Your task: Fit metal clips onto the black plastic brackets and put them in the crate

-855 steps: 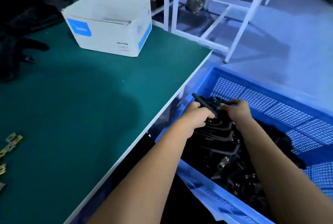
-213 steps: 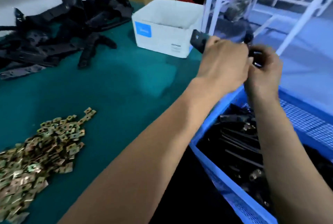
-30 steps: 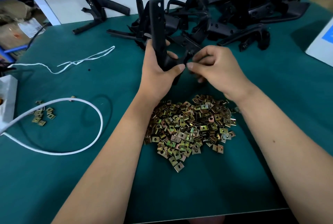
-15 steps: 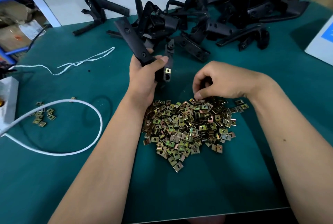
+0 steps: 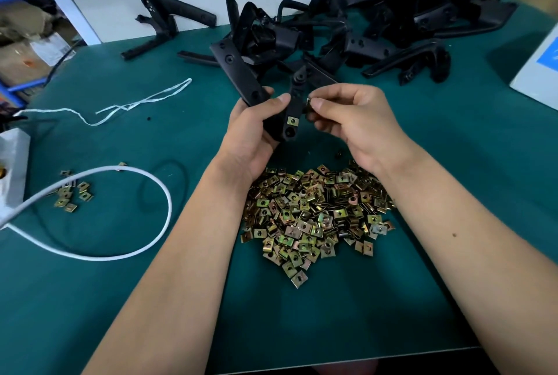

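Writing on the white box (image 5: 537,72) at 3 o'clock is too blurry to read; only its blue patch shows. Both bare arms reach up from the bottom edge to the middle of the green table (image 5: 453,178). The left hand (image 5: 256,130) curls its fingers around a black bracket (image 5: 241,72), which tilts up toward 11 o'clock, with one clip (image 5: 292,121) already on it. The right hand (image 5: 347,115) pinches a small metal clip (image 5: 309,102) right beside the bracket. A pile of clips (image 5: 314,217) lies just below the hands. More brackets (image 5: 377,21) are heaped at 1 o'clock. A white cord (image 5: 142,241) loops at 9 o'clock.
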Demonstrator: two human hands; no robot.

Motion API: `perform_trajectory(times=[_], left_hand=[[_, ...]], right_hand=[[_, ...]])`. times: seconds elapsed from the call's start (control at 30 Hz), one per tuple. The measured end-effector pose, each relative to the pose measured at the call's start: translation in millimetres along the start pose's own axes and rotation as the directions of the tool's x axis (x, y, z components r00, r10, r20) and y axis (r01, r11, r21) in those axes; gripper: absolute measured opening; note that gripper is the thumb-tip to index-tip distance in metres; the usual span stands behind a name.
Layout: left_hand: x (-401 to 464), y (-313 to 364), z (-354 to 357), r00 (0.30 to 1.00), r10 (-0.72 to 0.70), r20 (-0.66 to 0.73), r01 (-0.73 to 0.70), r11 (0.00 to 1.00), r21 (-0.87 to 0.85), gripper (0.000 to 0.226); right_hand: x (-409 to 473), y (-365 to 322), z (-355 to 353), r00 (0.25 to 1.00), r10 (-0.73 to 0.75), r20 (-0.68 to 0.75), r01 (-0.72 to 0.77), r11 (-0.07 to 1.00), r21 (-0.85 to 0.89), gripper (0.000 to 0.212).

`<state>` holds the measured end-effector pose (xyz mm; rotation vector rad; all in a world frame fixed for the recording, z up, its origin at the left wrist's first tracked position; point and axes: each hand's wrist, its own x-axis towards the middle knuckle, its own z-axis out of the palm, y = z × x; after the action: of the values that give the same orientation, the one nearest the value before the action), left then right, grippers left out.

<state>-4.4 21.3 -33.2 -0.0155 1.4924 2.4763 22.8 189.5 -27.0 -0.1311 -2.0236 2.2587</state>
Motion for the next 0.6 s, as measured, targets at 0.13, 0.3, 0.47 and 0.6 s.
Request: perform_trajectory(times=[0.13,0.3,0.47,0.6], left_hand=[[-0.4,-0.2,-0.7,1.000,-0.003,-0.006,0.004,1.000,0.021,0.035],[-0.5,-0.7,-1.1,1.000,-0.005,0.012,0.004,0.999,0.033,0.034],[-1.2,-0.9,-0.5,1.000,-0.009,0.007,0.009,0.999,0.039,0.033],[-1.7,-0.4,-0.3,1.000,-0.004,0.005,0.004,1.000,0.012,0.032]], right_hand=[[-2.2,0.3,2.5,0.999,0.008,-0.036,-0.006,0.998,0.064,0.009],[-2.7,0.4,5.0,0.999,0.015,-0.052,-0.008,0.991,0.134,0.009],[-2.9,-0.9,6.0,0.998,0.044,-0.042,-0.036,0.985,0.169,0.009],[-3.2,-1.6,6.0,0.997,0.074,-0.034,-0.064,0.972,0.228,0.009]])
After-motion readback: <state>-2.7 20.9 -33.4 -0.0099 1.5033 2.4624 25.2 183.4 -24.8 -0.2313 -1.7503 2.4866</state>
